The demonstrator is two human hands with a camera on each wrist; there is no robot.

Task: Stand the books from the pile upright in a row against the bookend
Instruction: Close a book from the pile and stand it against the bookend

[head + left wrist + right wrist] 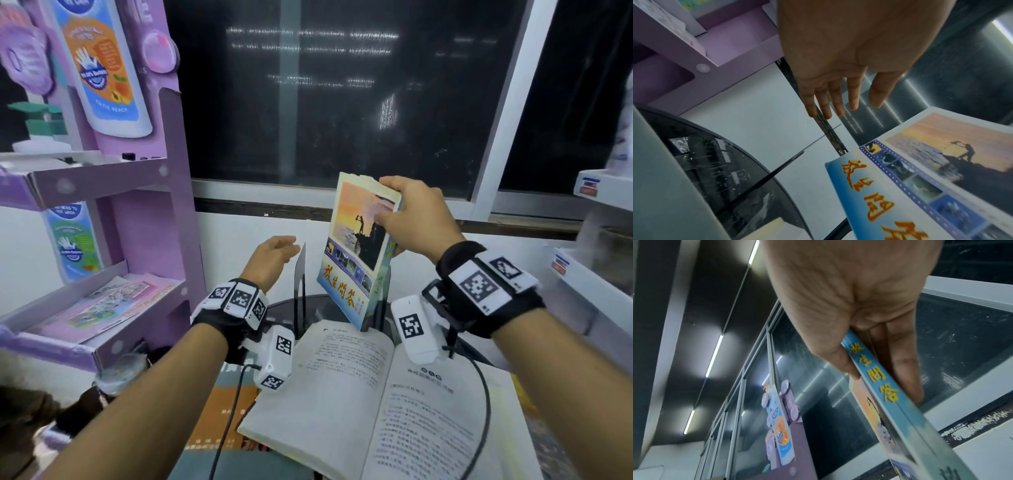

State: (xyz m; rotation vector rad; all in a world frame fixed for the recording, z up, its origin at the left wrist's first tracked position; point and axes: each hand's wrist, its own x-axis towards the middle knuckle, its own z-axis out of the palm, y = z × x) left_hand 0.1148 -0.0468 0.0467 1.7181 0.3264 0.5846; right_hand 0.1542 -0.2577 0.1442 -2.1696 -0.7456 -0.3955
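My right hand (388, 202) grips a thin paperback (359, 253) with a sunset cover and blue spine (885, 386) near its top. The book hangs tilted, its lower corner just above the pile. An open book (359, 394) lies on top of that pile, with an orange-covered book (226, 411) under it. A thin dark bookend plate (300, 270) stands upright on the round glass table (291, 308), left of the held book. My left hand (274, 253) hovers beside the plate, fingers (853, 100) straight, holding nothing. The paperback's cover (920, 178) fills the left wrist view's lower right.
A purple cardboard display shelf (137, 222) with leaflets stands close on the left. White shelves (599, 291) flank the right. A dark window (342, 102) and white wall lie behind the table. A second dark upright (383, 298) stands behind the held book.
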